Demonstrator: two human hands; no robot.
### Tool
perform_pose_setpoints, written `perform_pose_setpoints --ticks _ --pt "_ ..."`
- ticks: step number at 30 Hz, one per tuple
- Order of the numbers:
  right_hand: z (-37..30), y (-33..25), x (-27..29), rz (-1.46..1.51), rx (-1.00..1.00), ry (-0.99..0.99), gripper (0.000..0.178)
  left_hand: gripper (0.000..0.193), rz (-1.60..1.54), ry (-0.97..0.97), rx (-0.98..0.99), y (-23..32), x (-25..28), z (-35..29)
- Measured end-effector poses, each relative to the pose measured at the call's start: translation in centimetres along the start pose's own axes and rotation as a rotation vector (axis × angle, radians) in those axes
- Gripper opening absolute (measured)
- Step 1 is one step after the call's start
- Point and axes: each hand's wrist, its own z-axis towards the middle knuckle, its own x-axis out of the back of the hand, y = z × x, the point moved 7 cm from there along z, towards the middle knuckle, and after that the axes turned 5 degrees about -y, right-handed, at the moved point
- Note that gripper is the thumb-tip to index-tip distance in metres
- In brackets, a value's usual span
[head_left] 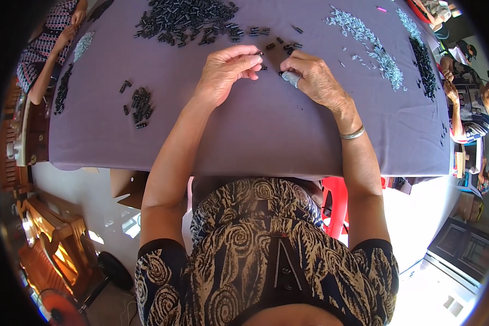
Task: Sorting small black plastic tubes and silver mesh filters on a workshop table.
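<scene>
Over the table's middle, my left hand (228, 73) pinches a small black piece (260, 54) between thumb and fingertips. To its right, my right hand (318, 81) has its fingers curled in. A dark bit (281, 73) shows at its fingertips, mostly hidden by them. Grey wrapping (291, 79) covers the right thumb. The hands are apart, with a few loose black pieces (270, 46) lying just beyond them. Farther off is a large heap of small black cylindrical parts (182, 19). A smaller pile of the same black parts (140, 106) lies left of my left forearm.
A purple-grey cloth (244, 144) covers the table. Small clear or silvery pieces (372, 46) are scattered at the far right, with more black parts (422, 68) beyond. Other people sit at the left and right edges, their arms (51, 68) near the table. A red chair (336, 204) stands below.
</scene>
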Motion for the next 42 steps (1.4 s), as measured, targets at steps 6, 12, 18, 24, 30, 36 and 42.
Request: perform_pose_setpoints --ticks 6,12,18,24,30,36,42 --pt "0.1 -0.3 0.2 0.117 -0.06 0.029 0.023 0.024 0.001 0.044 -0.035 0.4 0.8 0.0" --pt "1.5 -0.7 -0.2 0.118 0.019 0.186 0.016 0.025 -0.042 0.046 -0.025 0.4 0.4 0.1" --pt "2.2 -1.9 -2.1 -0.18 0.094 0.134 0.008 0.026 -0.039 0.032 -0.037 0.6 0.4 0.0" --pt "1.9 -1.3 -0.8 0.141 -0.08 0.165 0.008 0.028 -0.03 0.001 -0.013 0.1 -0.1 -0.2" --pt "0.9 1.0 0.1 1.017 -0.182 0.149 0.005 0.028 0.0 -0.049 0.012 -0.3 -1.3 -0.4" --pt "0.7 0.6 -0.3 1.219 -0.184 0.083 0.011 0.028 0.022 -0.081 0.036 -1.0 -2.3 -0.5" --pt "0.8 0.5 -0.5 1.17 -0.183 0.103 0.011 0.028 -0.011 -0.102 -0.008 -0.8 -2.7 -0.7"
